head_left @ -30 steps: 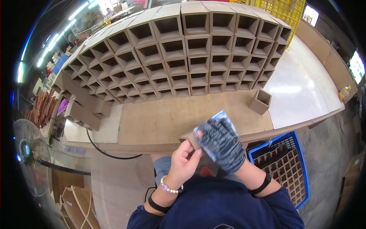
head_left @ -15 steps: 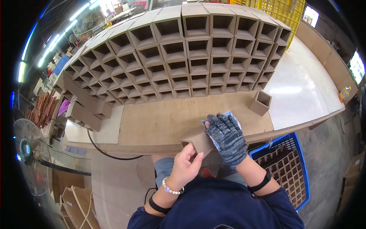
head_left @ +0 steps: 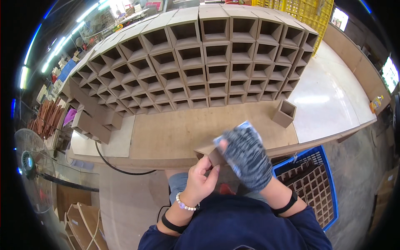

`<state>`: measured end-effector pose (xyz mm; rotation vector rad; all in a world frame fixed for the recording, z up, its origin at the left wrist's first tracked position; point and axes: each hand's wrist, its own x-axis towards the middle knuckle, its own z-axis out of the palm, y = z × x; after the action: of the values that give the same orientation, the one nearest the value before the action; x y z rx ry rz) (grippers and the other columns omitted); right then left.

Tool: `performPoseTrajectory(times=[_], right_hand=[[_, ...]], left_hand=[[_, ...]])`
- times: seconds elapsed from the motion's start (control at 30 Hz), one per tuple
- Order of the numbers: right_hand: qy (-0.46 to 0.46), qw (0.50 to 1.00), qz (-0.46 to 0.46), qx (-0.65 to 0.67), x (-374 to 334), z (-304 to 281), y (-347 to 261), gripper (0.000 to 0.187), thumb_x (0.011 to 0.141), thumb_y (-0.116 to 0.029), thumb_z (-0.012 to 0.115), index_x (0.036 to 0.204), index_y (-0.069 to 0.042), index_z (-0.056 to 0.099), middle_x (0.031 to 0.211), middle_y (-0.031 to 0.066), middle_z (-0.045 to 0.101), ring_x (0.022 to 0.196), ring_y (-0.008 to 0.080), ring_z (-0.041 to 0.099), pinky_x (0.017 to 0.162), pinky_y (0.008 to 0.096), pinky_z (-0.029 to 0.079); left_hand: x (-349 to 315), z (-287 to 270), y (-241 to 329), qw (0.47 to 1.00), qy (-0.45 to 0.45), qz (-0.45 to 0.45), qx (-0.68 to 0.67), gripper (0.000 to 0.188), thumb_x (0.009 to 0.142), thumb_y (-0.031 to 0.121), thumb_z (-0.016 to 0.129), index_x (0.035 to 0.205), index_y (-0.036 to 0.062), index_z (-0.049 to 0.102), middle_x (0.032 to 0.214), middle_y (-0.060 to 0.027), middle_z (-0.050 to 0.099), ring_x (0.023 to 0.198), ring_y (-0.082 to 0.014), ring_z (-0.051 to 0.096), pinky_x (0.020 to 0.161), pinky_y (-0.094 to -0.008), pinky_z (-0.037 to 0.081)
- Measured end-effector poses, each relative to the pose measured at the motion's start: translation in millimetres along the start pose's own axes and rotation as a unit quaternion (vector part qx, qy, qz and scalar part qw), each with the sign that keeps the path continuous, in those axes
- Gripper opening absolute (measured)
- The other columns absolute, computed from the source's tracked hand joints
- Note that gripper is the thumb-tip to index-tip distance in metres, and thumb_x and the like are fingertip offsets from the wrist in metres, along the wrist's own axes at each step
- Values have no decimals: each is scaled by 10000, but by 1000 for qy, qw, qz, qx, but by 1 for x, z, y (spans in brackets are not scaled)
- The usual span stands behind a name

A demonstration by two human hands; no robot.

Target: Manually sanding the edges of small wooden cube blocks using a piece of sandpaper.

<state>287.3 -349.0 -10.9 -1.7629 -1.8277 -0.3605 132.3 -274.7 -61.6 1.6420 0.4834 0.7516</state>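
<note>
One small brown open-ended box [head_left: 213, 155] sits at the bench's [head_left: 166, 137] near edge, gripped by the bare left hand [head_left: 202, 181]; the gloved right hand [head_left: 246, 158], blurred, presses a blue pad [head_left: 241, 127] over it, fingers curled.

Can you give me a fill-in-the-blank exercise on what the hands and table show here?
1. The right hand wears a grey ____.
2. The left hand grips a small brown ____ box.
3. The crate beside the table is ____ in colour.
4. One lone open box stands ____ of the stacked wall.

Missing words: glove; cardboard; blue; right
</note>
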Motion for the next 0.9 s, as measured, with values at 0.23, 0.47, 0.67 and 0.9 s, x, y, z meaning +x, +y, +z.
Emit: performPoseTrajectory(times=[0.23, 0.47, 0.67, 0.9], right_hand=[[-24, 990, 58, -127, -19, 30, 41, 386, 814, -161, 544, 1197, -114, 552, 1238, 120, 549, 1132, 291, 522, 1026, 458, 331], [29, 995, 97, -18, -33, 22, 59, 491, 787, -8, 485, 1272, -82, 505, 1264, 156, 528, 1175, 316, 495, 1046, 445, 318], [56, 992, 99, 61, -30, 11, 51, 606, 717, 83, 456, 1303, -67, 475, 1259, 174, 524, 1183, 329, 488, 1054, 439, 321], [88, 984, -7, 154, -14, -8, 15, 547, 757, 8, 558, 1292, -68, 472, 1199, 173, 552, 1111, 342, 528, 1003, 458, 373]], left_hand=[[-8, -1, 11, 995, 20, 93, 24, 194, 834, -38, 562, 1025, -69, 556, 945, -130, 648, 872, -135, 612, 780, -252, 462], [-9, -5, 12, 975, 28, 79, -207, 232, 876, 2, 562, 1102, -51, 563, 1064, -107, 627, 984, -191, 602, 865, -279, 447], [3, -7, 9, 873, 94, -44, -477, 339, 953, 248, 473, 1140, -22, 556, 1132, -116, 614, 1045, -225, 584, 910, -359, 452], [10, -7, 10, 860, 125, -121, -480, 330, 960, 263, 436, 1101, -7, 562, 1092, -94, 622, 1003, -190, 589, 870, -345, 455]])
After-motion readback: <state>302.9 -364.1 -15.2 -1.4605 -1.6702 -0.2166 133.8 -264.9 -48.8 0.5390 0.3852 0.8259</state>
